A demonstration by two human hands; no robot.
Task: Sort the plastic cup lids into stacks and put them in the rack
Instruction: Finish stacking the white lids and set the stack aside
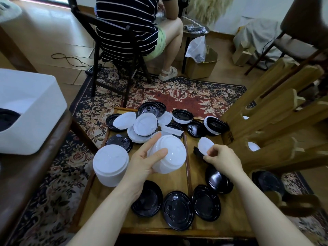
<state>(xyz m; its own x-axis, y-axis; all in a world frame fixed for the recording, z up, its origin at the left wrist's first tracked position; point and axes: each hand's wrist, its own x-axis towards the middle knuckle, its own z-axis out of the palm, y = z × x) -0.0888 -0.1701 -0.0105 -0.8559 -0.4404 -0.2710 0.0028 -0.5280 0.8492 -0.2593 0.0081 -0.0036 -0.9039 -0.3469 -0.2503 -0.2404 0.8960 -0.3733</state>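
White and black cup lids are being sorted on a low wooden tray table (pixel 179 176).

At the far left, a white bin (pixel 32 110) is being kept on a dark bench, something dark showing inside it. A standing stack of white lids (pixel 111 166) is being left at the table's left edge. A second white stack (pixel 170 155) is being cradled in the left hand (pixel 143 164), fingers loosely curled round it. A single white lid (pixel 205 145) is being pinched by the right hand (pixel 221 158). Four black lids (pixel 178 209) are being left along the near edge. On the right, white lids are being held in the wooden rack (pixel 276 121). Behind, a seated person's chair (pixel 106 50) is being occupied.
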